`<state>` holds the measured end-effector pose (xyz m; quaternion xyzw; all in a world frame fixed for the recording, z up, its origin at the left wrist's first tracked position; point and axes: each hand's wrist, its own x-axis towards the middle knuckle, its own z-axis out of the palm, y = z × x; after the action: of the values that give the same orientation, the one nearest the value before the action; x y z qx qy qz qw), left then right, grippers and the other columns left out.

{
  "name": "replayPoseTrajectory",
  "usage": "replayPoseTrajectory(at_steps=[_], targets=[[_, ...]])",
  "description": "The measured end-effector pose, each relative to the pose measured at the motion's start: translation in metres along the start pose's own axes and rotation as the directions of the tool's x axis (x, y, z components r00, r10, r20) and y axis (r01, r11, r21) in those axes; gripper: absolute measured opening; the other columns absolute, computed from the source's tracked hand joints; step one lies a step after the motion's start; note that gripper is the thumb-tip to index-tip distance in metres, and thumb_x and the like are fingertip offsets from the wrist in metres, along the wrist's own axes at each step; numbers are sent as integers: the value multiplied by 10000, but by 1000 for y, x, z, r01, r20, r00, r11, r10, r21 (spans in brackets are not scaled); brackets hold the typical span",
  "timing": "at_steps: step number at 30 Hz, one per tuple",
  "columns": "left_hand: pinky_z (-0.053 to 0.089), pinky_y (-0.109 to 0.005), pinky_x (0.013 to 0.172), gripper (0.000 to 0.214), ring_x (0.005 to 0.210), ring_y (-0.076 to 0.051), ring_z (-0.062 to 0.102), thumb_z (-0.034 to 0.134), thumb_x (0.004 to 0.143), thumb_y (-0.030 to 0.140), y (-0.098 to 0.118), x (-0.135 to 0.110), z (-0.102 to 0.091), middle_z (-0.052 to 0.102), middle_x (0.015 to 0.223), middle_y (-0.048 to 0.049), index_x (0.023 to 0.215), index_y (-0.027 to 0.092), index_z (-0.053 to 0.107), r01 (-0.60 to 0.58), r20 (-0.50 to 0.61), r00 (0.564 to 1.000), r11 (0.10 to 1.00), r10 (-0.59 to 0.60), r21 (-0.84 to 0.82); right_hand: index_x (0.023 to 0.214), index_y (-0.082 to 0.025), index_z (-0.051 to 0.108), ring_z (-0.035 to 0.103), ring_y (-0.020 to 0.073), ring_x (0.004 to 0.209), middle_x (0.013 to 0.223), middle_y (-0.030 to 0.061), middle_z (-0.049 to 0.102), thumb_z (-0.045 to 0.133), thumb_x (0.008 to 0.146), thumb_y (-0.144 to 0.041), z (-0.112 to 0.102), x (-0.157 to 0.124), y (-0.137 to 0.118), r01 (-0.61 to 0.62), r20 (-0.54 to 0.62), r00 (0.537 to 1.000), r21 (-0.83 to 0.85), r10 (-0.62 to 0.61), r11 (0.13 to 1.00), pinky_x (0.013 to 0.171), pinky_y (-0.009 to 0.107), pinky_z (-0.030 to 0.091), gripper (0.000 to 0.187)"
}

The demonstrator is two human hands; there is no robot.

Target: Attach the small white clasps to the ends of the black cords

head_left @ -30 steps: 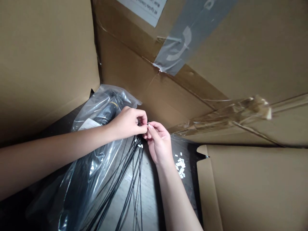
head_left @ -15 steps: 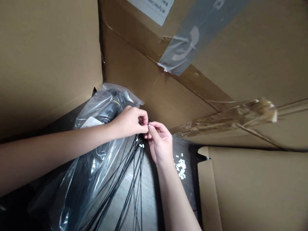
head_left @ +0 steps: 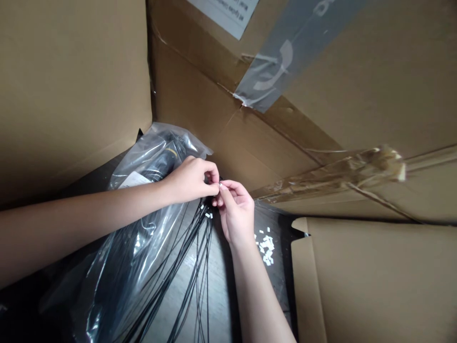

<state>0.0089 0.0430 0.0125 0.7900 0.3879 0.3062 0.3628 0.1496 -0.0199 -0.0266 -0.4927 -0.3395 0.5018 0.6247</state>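
My left hand point(head_left: 191, 181) comes in from the left, and my right hand point(head_left: 235, 214) rises from the bottom. Their fingertips meet in a tight pinch on the top of a bundle of thin black cables point(head_left: 196, 257), which hang down from there. A tiny white tag point(head_left: 220, 184) shows at the fingertips, and a few more sit on the cables point(head_left: 207, 215) just below. The pinch hides the exact cable ends. Behind my left forearm lies a clear plastic bag point(head_left: 150, 164) holding black coiled material.
Brown cardboard box flaps point(head_left: 71, 95) surround the hands on most sides, with grey packing tape point(head_left: 282, 71) and a white label point(head_left: 221, 14) above. Loose white bits point(head_left: 266, 245) lie on a dark surface point(head_left: 278, 271) right of my right wrist. A pale board point(head_left: 178, 309) lies under the cables.
Both hands keep their pinch on the cables with little movement. The whole view has shifted slightly as my head moved.
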Motion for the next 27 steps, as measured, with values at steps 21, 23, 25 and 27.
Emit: replayPoseTrajectory(at_steps=[21, 23, 25, 27], targets=[[389, -232, 622, 126, 572, -103, 545, 625, 799, 262, -4, 0, 2, 634, 603, 25, 768, 170, 706, -71, 78, 994, 997, 70, 7, 857, -174, 678, 456, 55, 515, 586, -59, 560, 770, 727, -250, -5, -3, -2, -46, -38, 998, 51, 48, 998, 524, 224, 407, 177], [383, -231, 614, 126, 565, -101, 539, 624, 800, 263, -4, 0, 2, 623, 594, 30, 768, 170, 702, -60, 76, 995, 998, 60, 2, 860, -174, 677, 450, 55, 511, 576, -62, 552, 767, 732, -251, -5, -3, -3, -48, -33, 998, 54, 50, 997, 522, 224, 404, 175], [383, -229, 615, 121, 560, -97, 533, 626, 796, 262, -4, 1, 2, 612, 583, 35, 760, 171, 696, -52, 70, 996, 999, 52, -7, 861, -179, 674, 444, 56, 508, 565, -67, 537, 762, 736, -253, -5, -3, -3, -52, -28, 998, 51, 54, 997, 521, 226, 406, 170], [388, -229, 623, 112, 559, -94, 531, 630, 792, 256, -4, 1, 2, 605, 576, 41, 754, 173, 693, -51, 61, 997, 999, 52, -17, 858, -184, 672, 437, 56, 505, 555, -73, 522, 760, 736, -254, -6, -2, -4, -63, -22, 998, 59, 65, 996, 520, 227, 409, 165]])
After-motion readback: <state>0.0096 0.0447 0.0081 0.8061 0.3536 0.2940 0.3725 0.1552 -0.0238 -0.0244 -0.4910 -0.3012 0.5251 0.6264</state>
